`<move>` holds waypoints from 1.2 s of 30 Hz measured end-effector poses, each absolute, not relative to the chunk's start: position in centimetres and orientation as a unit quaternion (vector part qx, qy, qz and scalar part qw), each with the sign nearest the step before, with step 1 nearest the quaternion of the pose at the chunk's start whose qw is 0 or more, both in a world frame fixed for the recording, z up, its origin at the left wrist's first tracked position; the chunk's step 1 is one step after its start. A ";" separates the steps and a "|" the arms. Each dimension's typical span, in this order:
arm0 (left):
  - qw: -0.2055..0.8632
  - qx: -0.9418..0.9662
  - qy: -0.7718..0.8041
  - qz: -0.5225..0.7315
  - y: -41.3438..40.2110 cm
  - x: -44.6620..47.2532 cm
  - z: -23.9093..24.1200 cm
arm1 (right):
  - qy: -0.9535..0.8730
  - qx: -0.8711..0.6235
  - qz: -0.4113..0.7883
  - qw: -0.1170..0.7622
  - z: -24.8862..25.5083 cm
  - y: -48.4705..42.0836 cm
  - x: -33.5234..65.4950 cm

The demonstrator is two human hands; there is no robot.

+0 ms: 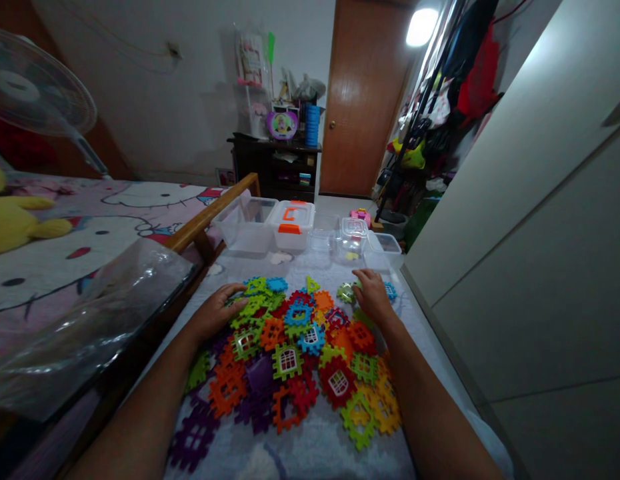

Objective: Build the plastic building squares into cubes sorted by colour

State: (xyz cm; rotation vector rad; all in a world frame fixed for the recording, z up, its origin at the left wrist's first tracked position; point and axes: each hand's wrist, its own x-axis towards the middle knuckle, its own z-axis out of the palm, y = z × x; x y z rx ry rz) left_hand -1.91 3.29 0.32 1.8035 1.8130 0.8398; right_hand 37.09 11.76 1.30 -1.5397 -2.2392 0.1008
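Note:
A heap of colourful plastic interlocking tiles (289, 360) with notched edges lies spread before me, in green, purple, orange, red, yellow and blue. Some carry white window grids. At the heap's far left edge rests my left hand (221, 311), fingers stretched and a little apart, touching or just above green tiles (257, 308). My right hand (373, 295) is at the far right side, open, its fingers loosely bent beside a pale green tile (346, 292). Part of a blue tile (390, 291) shows beyond that hand. Neither hand visibly grips a tile.
Along the far edge of the cloth-covered surface (290, 267) stand an open clear bin (247, 230), a lidded box with orange latches (293, 223) and smaller clear containers (353, 233). A wooden rail (215, 212) and bed are left; a pale cabinet (520, 267) is right.

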 end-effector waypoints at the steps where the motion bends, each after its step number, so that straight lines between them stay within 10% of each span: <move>1: 0.222 0.654 0.656 0.305 3.3 -1.9 0.3 | -0.793 -0.566 0.021 0.224 1.3 11.9 37.4; 36: 0.232 0.653 0.657 0.297 3.7 -2.3 -0.3 | -0.782 -0.617 0.029 0.078 1.3 13.3 40.6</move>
